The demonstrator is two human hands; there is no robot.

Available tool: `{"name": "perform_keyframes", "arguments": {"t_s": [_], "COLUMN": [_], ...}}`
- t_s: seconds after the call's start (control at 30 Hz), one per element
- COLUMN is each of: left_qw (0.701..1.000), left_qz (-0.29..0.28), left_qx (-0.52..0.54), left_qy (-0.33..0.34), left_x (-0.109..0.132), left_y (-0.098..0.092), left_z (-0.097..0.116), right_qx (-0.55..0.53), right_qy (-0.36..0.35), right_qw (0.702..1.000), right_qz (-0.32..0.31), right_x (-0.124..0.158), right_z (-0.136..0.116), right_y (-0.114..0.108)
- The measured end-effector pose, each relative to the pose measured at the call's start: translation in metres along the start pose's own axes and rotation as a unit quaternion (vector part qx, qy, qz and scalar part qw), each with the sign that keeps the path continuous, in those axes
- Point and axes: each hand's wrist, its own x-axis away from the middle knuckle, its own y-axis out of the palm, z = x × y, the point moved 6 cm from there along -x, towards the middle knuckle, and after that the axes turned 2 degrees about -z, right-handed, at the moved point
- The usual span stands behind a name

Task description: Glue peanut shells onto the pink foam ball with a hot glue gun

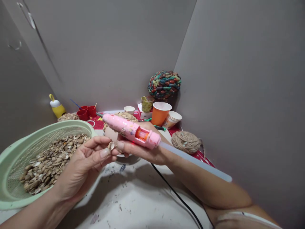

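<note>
Between the thumb and fingers of my left hand is a small piece of nutshell, its pale hollow side showing. My right hand is closed round a pink hot glue gun, whose nozzle points to the far left. A translucent glue stick sticks out of its back end, over my right forearm. The right thumb tip is close beside the shell; whether they touch I cannot tell. Behind both hands a beige surface is mostly hidden.
At left stands a green colander of nutshells. Behind are red cups, a yellow bottle, an orange paper cup, a twine ball and a colourful woven ball. A black cord crosses the white table.
</note>
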Motion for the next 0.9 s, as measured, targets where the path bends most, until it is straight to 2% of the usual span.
{"name": "perform_keyframes", "arguments": {"t_s": [0.17,0.3,0.47,0.6,0.9], "left_qw": [0.998,0.993,0.987,0.987,0.988], "left_qz": [0.016,0.050,0.082,0.076,0.064], "left_qx": [-0.047,-0.084,-0.099,-0.104,-0.104], "left_qy": [0.024,0.067,0.100,0.099,0.092], "left_x": [-0.005,-0.006,-0.006,-0.007,-0.006], "left_y": [-0.004,-0.007,-0.012,-0.013,-0.010], "left_z": [-0.002,0.000,0.001,-0.001,0.000], "right_qx": [-0.030,-0.005,-0.053,-0.073,-0.067], "right_qy": [0.039,0.090,0.046,0.048,0.034], "right_qw": [0.999,0.995,0.998,0.996,0.996], "right_qz": [-0.014,-0.042,-0.010,-0.004,-0.038], "right_x": [-0.002,-0.002,0.000,0.002,0.002], "right_z": [-0.004,-0.006,0.001,0.010,0.005], "right_y": [0.001,0.000,0.006,0.012,0.010]}}
